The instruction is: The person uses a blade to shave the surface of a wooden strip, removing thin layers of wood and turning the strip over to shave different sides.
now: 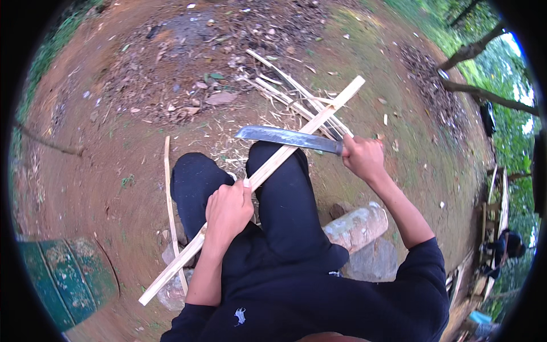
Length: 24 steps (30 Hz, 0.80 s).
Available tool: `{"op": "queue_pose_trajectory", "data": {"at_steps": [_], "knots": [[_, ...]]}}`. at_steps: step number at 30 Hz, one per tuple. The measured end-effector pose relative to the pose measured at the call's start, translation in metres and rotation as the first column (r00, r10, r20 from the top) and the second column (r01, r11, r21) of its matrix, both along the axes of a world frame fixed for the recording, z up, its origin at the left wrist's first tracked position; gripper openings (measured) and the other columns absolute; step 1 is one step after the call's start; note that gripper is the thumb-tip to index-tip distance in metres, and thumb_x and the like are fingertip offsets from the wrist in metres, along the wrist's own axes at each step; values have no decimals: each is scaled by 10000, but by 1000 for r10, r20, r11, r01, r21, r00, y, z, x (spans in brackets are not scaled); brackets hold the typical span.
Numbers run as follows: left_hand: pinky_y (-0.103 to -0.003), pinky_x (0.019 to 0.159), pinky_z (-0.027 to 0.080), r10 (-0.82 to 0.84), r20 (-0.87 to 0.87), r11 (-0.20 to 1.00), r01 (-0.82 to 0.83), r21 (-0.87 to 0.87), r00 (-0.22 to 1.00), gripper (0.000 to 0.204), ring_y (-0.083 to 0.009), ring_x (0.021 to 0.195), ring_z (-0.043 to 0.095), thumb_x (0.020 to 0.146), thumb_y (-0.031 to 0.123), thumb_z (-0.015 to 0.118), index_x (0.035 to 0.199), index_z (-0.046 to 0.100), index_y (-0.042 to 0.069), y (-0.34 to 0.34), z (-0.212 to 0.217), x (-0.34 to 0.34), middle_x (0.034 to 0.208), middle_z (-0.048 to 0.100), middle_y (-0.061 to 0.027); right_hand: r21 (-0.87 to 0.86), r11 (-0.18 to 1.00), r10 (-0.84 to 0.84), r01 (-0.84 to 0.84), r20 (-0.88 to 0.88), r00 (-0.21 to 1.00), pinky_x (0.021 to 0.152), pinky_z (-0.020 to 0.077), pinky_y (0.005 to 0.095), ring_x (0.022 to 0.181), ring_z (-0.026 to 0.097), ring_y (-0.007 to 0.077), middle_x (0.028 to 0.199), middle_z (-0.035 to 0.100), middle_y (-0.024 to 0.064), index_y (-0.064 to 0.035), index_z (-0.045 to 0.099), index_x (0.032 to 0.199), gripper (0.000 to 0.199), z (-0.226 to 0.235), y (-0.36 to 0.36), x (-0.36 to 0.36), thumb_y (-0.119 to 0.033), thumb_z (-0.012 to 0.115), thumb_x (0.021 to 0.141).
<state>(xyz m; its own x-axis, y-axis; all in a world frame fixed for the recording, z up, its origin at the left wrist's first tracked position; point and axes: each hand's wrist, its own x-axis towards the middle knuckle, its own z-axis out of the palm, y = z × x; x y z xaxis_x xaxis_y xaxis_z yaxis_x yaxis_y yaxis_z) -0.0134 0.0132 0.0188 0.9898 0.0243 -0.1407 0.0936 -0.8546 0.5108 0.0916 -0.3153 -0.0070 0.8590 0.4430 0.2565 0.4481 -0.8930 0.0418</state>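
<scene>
Head view shows a pale wooden strip (pixel 269 169) slanting from the lower left of the frame to the upper right, passing over the right knee (pixel 272 153), with the left hand (pixel 229 210) closed around it at centre. At right of centre, the right hand (pixel 363 157) is wrapped fully around the handle of a long knife (pixel 288 138), whose blade crosses the strip's upper face; whether its edge bites into the wood cannot be told. The likeliest trouble is the blade skidding off: it spans the strip right above the knee, so a slip or a glancing stroke could reach the trouser leg. A stroke drawn toward the person would threaten the left thumb, lying along the wood below the blade. Only one hand holds the strip, so its upper end could twist or swing under pressure. A raised sliver (pixel 325 100) toward that end might snag the edge, and too deep a bite could split the grain.
</scene>
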Motion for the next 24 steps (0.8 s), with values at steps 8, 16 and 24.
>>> {"op": "queue_pose_trajectory", "data": {"at_steps": [8, 16, 24], "knots": [[-551, 701, 545, -84, 14, 995, 83, 49, 996, 406, -464, 704, 674, 1034, 238, 420, 843, 657, -31, -1, -10, 1, 704, 656, -287, -14, 993, 116, -115, 122, 986, 452, 453, 398, 504, 632, 229, 606, 586, 66, -109, 491, 776, 252, -20, 9, -38, -210, 721, 807], [-566, 723, 545, -73, -9, 997, 73, 33, 997, 412, -488, 750, 674, 1048, 240, 397, 849, 642, -24, -24, -13, 20, 720, 648, -312, 23, 886, -462, 462, 119, 879, 466, 530, 463, 509, 664, 286, 638, 669, 110, -104, 565, 815, 119, -37, -63, 45, -189, 627, 869], [-581, 757, 528, -133, 8, 991, 133, 16, 991, 440, -496, 774, 661, 1053, 267, 385, 869, 649, -33, -24, -3, 11, 758, 654, -315, -127, 813, -564, 568, 64, 823, 573, 544, 516, 654, 709, 357, 717, 691, 180, -102, 609, 883, 113, -54, -173, 82, -213, 610, 902]]}}
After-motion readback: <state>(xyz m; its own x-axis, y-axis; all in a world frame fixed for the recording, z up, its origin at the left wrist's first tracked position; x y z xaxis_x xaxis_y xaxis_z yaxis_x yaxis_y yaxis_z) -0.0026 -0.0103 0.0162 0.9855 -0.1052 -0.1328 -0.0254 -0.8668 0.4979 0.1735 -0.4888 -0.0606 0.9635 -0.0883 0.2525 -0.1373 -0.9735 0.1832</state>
